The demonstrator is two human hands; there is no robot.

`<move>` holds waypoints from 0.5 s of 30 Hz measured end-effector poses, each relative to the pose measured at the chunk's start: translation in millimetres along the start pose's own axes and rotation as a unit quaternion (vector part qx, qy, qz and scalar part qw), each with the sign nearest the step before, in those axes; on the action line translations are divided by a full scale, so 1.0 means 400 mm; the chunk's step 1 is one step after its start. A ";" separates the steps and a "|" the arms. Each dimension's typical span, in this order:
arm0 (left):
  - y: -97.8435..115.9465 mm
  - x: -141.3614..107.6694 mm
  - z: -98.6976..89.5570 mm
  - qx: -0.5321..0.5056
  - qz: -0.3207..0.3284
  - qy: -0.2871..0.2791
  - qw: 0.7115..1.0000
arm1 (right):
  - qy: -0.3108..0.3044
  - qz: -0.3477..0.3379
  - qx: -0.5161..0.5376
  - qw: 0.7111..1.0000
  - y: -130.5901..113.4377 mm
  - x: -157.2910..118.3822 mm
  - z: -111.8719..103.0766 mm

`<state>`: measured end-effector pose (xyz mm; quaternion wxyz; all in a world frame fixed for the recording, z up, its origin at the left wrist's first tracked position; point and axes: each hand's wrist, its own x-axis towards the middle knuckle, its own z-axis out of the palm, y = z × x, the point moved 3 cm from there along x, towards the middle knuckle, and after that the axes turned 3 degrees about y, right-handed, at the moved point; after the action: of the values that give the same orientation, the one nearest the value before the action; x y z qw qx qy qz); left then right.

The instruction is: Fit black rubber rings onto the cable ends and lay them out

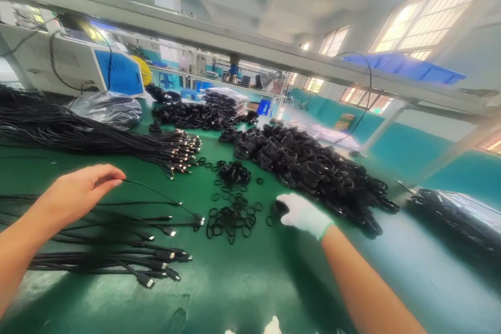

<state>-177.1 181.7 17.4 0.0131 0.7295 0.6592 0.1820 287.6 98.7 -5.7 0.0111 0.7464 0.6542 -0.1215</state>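
My bare left hand [84, 190] pinches a thin black cable [152, 189] between thumb and forefinger. The cable runs right, towards metal-tipped plugs lying on the green table. Below it, several loose black cables [117, 260] stretch out with their plugs pointing right. My right hand [305, 214] wears a white glove, and its fingers close round a small dark bundle, seemingly a coiled black cable [281, 207], partly hidden and blurred. That hand is just in front of a big heap of coiled black cables [313, 164]. Between my hands lie scattered small black rings [230, 222].
A thick bunch of straight black cables [97, 130] lies at the left, beside a clear plastic bag [107, 109]. More coils [191, 115] sit farther back. A metal beam [235, 36] crosses above the table. Bagged black items [457, 216] are at the right. White glove-like tips [273, 325] show at the bottom edge.
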 end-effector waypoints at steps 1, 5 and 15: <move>0.001 0.000 0.011 0.003 0.009 -0.003 1.000 | -0.001 -0.005 -0.003 1.000 0.008 0.003 0.002; -0.002 0.004 0.049 -0.001 0.023 -0.013 1.000 | 0.014 -0.026 -0.008 1.000 0.012 0.017 0.016; -0.028 -0.006 0.052 -0.037 -0.012 -0.023 0.999 | 0.031 -0.061 0.006 0.998 0.019 0.027 0.019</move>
<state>-182.1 185.4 -5.7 0.0574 0.7246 0.6600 0.1897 295.0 106.6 -16.3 -0.0208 0.7086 0.6978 -0.1026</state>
